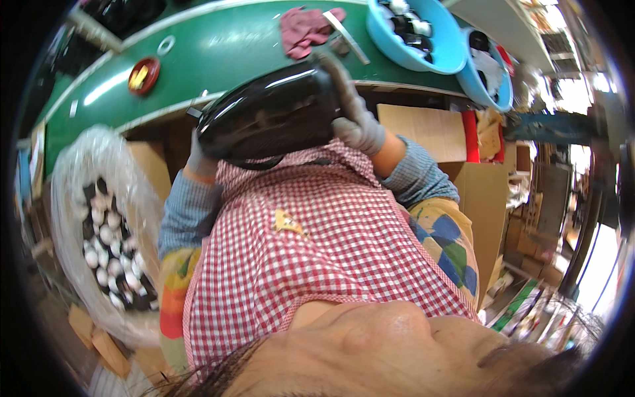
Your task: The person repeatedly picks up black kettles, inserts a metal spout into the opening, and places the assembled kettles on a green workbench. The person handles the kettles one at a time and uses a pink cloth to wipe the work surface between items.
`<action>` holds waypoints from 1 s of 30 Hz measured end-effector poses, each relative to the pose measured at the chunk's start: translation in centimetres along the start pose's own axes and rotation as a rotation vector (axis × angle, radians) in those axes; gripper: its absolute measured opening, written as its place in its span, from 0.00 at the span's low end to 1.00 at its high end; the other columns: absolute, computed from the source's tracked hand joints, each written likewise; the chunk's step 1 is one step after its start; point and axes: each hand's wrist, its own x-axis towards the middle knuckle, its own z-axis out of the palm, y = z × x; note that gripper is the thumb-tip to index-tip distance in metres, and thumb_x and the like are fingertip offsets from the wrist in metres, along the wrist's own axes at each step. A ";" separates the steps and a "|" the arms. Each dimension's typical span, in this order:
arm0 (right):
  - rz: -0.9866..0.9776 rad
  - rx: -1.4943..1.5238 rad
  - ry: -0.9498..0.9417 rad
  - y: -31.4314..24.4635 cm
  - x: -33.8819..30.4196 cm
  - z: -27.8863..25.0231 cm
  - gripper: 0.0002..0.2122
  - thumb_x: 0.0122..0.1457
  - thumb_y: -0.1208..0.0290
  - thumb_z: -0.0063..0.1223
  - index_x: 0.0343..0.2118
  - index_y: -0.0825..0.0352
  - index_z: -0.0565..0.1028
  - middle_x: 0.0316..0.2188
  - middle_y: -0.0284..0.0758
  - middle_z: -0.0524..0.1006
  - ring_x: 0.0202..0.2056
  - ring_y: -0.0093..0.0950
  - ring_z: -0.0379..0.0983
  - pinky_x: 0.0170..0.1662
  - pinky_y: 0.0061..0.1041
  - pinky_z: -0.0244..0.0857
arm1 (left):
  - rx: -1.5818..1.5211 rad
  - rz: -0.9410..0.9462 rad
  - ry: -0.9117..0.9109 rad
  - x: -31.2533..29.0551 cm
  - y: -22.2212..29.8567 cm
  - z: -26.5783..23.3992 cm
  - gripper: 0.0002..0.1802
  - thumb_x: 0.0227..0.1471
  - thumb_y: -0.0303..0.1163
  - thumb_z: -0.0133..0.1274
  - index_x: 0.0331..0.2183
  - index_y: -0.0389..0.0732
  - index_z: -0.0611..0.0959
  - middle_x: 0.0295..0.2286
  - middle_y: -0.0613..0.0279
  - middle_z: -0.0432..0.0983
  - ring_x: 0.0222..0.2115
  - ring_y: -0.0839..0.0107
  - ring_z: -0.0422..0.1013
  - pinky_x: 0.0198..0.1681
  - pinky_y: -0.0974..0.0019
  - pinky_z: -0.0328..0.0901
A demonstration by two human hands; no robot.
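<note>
A large glossy black casing [271,112], rounded and elongated, is held up in front of my checked apron, over the near edge of the green table. My right hand [360,122], in a grey glove, grips its right end, with fingers over the far side and the thumb on the near side. At the left end my left hand [200,157], also gloved, supports the casing; most of its fingers are hidden behind it. A thin black strap or cord [254,164] shows along the lower side. I cannot tell what appliance the casing belongs to.
On the green table [231,46] lie a pink cloth [305,32], a metal strip [346,38], a red dish [143,75] and a ring [166,45]. Blue basins [453,49] of parts stand far right. A plastic-lined box [69,192] holds black-and-white parts; cardboard boxes [479,212] stand right.
</note>
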 end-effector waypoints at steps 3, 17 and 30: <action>0.087 0.172 -0.004 -0.4 0.1 0.5 0.44 0.59 0.60 0.51 0.73 0.72 0.43 0.74 0.45 0.45 0.75 0.37 0.36 0.74 0.36 0.29 | 1.063 0.251 0.091 -0.9 1.3 -0.4 0.28 0.65 0.43 0.51 0.58 0.33 0.74 0.54 0.50 0.76 0.54 0.55 0.73 0.62 0.49 0.65; -0.425 -0.494 -0.099 -5.7 3.6 0.1 0.45 0.41 0.38 0.63 0.62 0.61 0.70 0.62 0.54 0.63 0.62 0.56 0.60 0.60 0.57 0.56 | 1.111 -0.280 -0.311 3.5 -1.5 7.0 0.54 0.55 0.53 0.61 0.72 0.53 0.50 0.70 0.62 0.46 0.71 0.61 0.43 0.73 0.58 0.41; -0.050 -0.055 -0.037 -1.0 4.4 -1.5 0.49 0.60 0.39 0.50 0.74 0.69 0.45 0.73 0.51 0.47 0.73 0.48 0.41 0.73 0.44 0.34 | 0.348 0.192 0.074 2.2 0.3 -0.5 0.28 0.67 0.39 0.50 0.62 0.35 0.69 0.59 0.49 0.71 0.57 0.60 0.70 0.64 0.54 0.64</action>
